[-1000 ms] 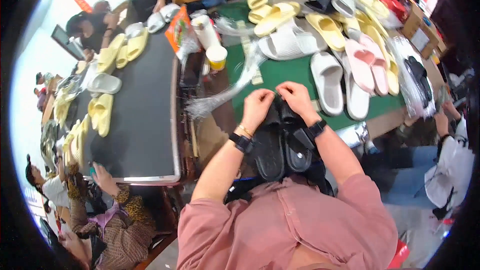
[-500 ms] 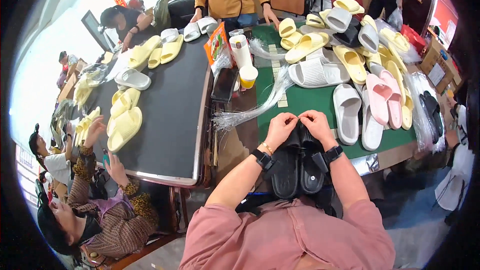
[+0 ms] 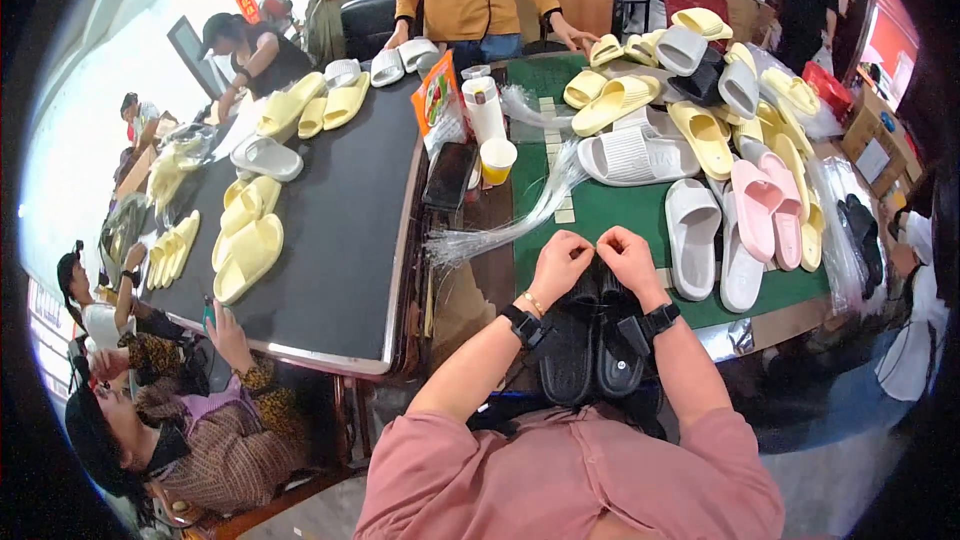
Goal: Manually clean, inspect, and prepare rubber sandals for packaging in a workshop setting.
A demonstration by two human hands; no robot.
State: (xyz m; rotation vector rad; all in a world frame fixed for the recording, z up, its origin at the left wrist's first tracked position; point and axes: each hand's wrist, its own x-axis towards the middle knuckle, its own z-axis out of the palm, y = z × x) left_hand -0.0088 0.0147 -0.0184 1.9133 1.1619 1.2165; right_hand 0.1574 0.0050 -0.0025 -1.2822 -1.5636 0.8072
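Left hand (image 3: 566, 260) and right hand (image 3: 629, 258) side by side at far end of black slippers (image 3: 567, 365); fingers pinched together, can't tell on what. Slippers sit between forearms, near edge of green bench (image 3: 620, 206).

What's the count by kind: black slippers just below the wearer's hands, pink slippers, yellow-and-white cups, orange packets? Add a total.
Black slippers just below the hands: 2
Pink slippers: 2
Yellow-and-white cup: 1
Orange packet: 1
Total: 6
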